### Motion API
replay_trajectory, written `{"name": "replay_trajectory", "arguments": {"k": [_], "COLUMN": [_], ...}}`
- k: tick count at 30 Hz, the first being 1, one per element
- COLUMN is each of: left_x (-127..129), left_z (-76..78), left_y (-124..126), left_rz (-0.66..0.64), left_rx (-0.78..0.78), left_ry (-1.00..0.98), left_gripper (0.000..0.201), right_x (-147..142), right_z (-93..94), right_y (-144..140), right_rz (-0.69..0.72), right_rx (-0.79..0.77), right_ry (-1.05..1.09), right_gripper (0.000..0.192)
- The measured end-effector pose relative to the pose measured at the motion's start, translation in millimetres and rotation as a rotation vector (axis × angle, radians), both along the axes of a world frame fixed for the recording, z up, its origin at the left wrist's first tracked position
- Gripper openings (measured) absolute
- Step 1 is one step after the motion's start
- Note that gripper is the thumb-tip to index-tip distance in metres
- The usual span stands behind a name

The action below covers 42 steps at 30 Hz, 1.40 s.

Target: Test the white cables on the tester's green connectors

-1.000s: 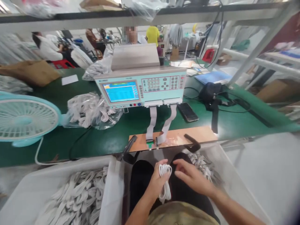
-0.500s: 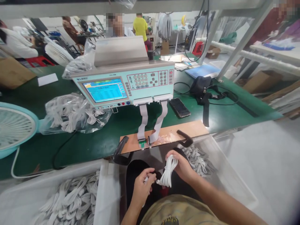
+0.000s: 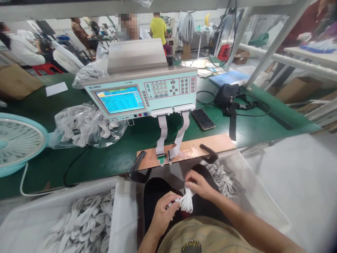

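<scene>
Seen from the wearer's head: over a lap in black trousers, two bare hands meet at a coiled white cable bundle (image 3: 186, 203). The left hand (image 3: 163, 211) has its grip closed on the bundle's left end; the right hand (image 3: 201, 185) has its grip pinched on the upper end. The loops hang between them, above the lap and apart from the surface (image 3: 118, 163).

A bin (image 3: 123, 211) stands on each side of the legs, both holding grey-white cables. The left bin's thick rim runs beside the left knee; the right forearm passes over part of the right bin (image 3: 265, 196). The gap between the bins is filled mostly by the knees, with a patch of floor showing ahead of the hands.

Beyond that gap runs the surface's front edge, where a wooden board (image 3: 221, 141) lies between two black clamps (image 3: 138, 167). Two ribbon cables (image 3: 162, 133) end near its front edge. Farther in, they join a pale test instrument (image 3: 171, 102). A phone (image 3: 203, 119) lies just right of it, a bag of cables (image 3: 81, 126) to its left. Behind, people sit and stand.
</scene>
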<state>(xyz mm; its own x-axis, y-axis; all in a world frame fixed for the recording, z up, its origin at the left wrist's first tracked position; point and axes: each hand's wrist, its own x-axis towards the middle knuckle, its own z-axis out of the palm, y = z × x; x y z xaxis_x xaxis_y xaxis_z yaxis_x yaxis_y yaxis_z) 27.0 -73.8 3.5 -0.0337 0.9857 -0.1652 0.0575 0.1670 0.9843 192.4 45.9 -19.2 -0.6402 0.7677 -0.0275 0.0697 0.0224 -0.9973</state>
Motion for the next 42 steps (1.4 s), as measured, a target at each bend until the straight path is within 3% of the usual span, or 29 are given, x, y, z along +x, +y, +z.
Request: {"name": "replay_trajectory", "arguments": {"k": [2,3,8,12,17,20,23,28,32,35,38,42], "left_x": [-2.3,-2.8,0.6,6.9,12.3,13.9,15.1,14.2,10.6,9.4,10.8,11.6], "left_z": [3.0,4.7,15.2,14.6,-1.0,-6.6,-7.9,-5.2,3.3,3.3,-9.4,-24.8], "left_y": [0.1,0.0,-5.3,-22.0,-44.1,-46.9,-45.7,-46.0,-42.2,-43.1,-48.2,-35.9], "left_rz": [-0.032,-0.051,-0.171,-0.294,-0.319,-0.207,-0.124,-0.302,-0.476,-0.486,-0.265,0.194], "left_rx": [-0.003,0.013,0.1,0.029,-0.038,-0.121,-0.161,0.046,0.206,0.215,0.115,-0.316], "left_ry": [0.01,0.027,0.136,0.173,0.141,0.06,-0.001,0.184,0.452,0.485,0.303,-0.164], "left_gripper": [0.021,0.02,0.018,0.018,0.019,0.013,0.013,0.018,0.023,0.023,0.016,0.028], "right_x": [2.9,3.7,4.1,6.5,6.4,7.3,11.6,11.0,0.6,-0.8,3.8,-3.6], "right_z": [6.8,10.3,23.3,25.4,24.1,22.5,18.9,20.9,31.1,34.5,31.4,23.7], "right_y": [-1.5,-2.4,-4.3,-9.5,-23.3,-27.6,-26.8,-19.7,-21.8,-29.1,-35.2,-30.1], "right_rz": [0.168,0.27,0.687,0.887,0.997,0.979,0.925,1.009,1.097,1.049,0.865,0.397], "right_rx": [0.219,0.258,0.079,0.089,0.325,0.417,0.374,0.277,0.448,0.601,0.54,0.298], "right_ry": [-0.062,-0.071,-0.089,-0.108,-0.108,-0.147,-0.141,-0.144,-0.274,-0.319,-0.277,-0.312], "right_gripper": [0.02,0.022,0.036,0.035,0.018,0.012,0.016,0.019,0.008,0.008,0.005,0.01]}}
